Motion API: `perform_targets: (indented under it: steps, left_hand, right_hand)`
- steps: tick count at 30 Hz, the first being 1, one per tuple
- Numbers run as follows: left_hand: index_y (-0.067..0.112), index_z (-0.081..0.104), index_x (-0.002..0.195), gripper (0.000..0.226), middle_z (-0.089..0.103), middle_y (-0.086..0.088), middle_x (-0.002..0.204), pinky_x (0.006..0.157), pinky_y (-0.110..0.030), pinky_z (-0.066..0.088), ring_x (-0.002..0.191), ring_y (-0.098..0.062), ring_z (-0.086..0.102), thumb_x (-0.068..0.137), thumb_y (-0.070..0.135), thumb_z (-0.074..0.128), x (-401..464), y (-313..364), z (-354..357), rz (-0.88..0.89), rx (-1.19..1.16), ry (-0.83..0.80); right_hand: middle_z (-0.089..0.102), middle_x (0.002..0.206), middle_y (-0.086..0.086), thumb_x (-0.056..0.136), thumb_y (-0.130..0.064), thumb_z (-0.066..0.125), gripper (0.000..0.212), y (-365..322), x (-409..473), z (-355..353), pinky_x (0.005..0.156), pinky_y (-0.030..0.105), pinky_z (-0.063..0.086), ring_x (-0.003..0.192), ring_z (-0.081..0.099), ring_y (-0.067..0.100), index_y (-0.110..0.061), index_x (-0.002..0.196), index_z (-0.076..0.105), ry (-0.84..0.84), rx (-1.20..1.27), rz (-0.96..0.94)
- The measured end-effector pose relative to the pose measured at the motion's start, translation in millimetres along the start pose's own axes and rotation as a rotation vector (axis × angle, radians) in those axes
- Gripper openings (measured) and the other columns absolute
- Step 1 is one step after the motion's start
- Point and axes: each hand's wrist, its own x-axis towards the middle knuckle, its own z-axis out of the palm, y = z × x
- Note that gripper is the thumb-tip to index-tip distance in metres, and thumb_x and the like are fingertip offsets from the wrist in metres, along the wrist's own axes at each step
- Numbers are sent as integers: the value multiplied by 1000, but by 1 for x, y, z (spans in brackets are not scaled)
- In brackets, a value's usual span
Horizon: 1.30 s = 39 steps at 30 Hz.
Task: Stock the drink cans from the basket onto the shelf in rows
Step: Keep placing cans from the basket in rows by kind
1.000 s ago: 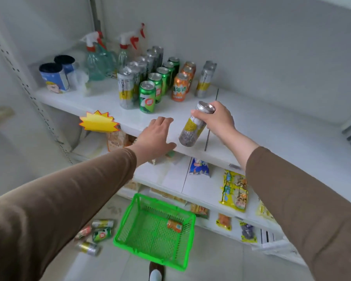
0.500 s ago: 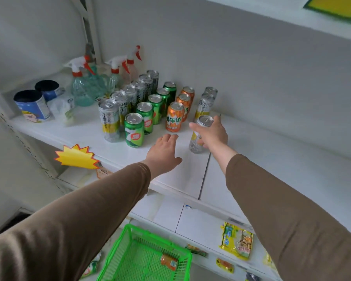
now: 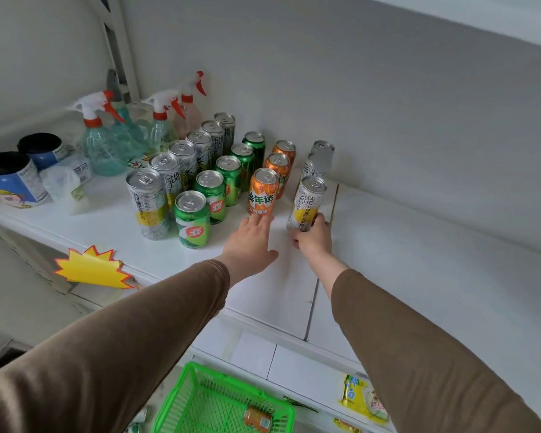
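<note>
From the head view, your right hand (image 3: 313, 237) wraps the base of the tall silver-and-yellow drink can (image 3: 306, 204), upright at the front of the rightmost row on the white shelf (image 3: 419, 260). Your left hand (image 3: 252, 239), fingers flat and spread, touches the orange can (image 3: 263, 192). One orange can (image 3: 258, 418) lies in the green plastic basket (image 3: 181, 401) below.

At the left of the frame stand clear spray bottles (image 3: 102, 148) with white and red triggers, two dark-lidded blue tubs (image 3: 11, 179) and a crumpled plastic bag (image 3: 63, 182). A yellow starburst tag (image 3: 91, 270) sits lower left; yellow snack packets (image 3: 361, 398) lie lower right.
</note>
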Motion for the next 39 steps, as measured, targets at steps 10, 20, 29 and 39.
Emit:
perform_targets:
  steps: [10,20,29,39]
  left_hand:
    - [19,21,152,85,31,-4,151,106,-42,41,135,-28,33,84,39,69,12,-6,2,-1,4,-6]
    - [22,22,150,84,36,-5,147,103,-42,43,132,-27,36,83,39,70,6,-12,2,-24,20,7]
    - [17,25,151,81,35,-6,148,107,-41,39,136,-27,33,85,38,68,-34,-28,0,-5,51,1]
    - [13,32,147,78,35,-10,148,107,-46,38,134,-32,34,82,37,70,-165,-70,11,71,98,105]
  right_hand:
    - [66,110,5,70,-34,81,51,9,37,14,77,50,62,91,70,32,-26,111,53,34,-19,-13]
    - [57,127,5,68,-33,80,67,6,39,14,82,52,61,98,69,35,-23,128,51,12,-4,-2]
    - [27,158,6,89,-29,72,87,-2,-63,-2,105,46,47,129,53,29,-19,159,20,9,-84,-129]
    - [30,162,4,93,-43,64,73,31,-228,17,111,42,33,143,29,27,-20,156,34,-10,-555,-523]
